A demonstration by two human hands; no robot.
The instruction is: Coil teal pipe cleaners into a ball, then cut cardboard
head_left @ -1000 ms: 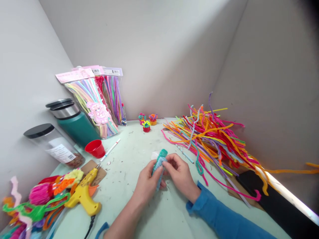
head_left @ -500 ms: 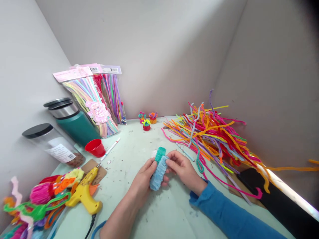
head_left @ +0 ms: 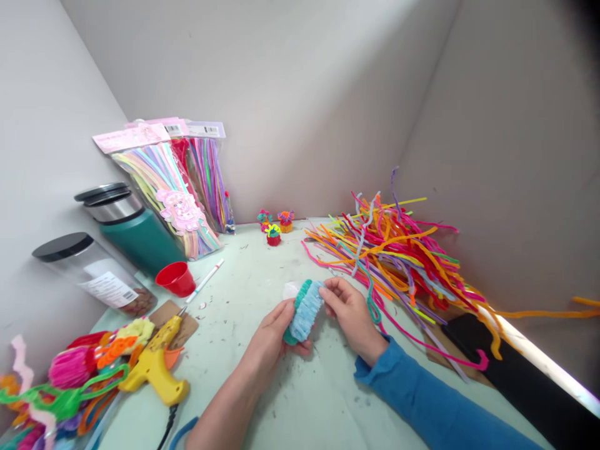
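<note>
Between my hands is a fuzzy strip of bent pipe cleaner, with a light blue band [head_left: 305,316] lying over a teal band [head_left: 291,335]. My left hand [head_left: 276,328] grips its lower left side, thumb on top and fingers beneath. With thumb and forefinger, my right hand [head_left: 344,306] pinches the upper right end of the light blue band. A small whitish scrap [head_left: 290,290] shows just behind the teal band. Three small pipe cleaner figures, one with a red base [head_left: 273,239], stand farther back on the table [head_left: 244,281].
On the right lies a big heap of loose pipe cleaners [head_left: 398,250]. To the left are a yellow glue gun [head_left: 157,369], a red cup [head_left: 175,279], a white pen [head_left: 206,280], a green bottle [head_left: 140,234], a clear jar [head_left: 100,275] and packaged pipe cleaners [head_left: 164,187].
The light blue band has turned and shifted up and right, now covering more of the teal band's upper end. My right hand has moved slightly right and up with it.
</note>
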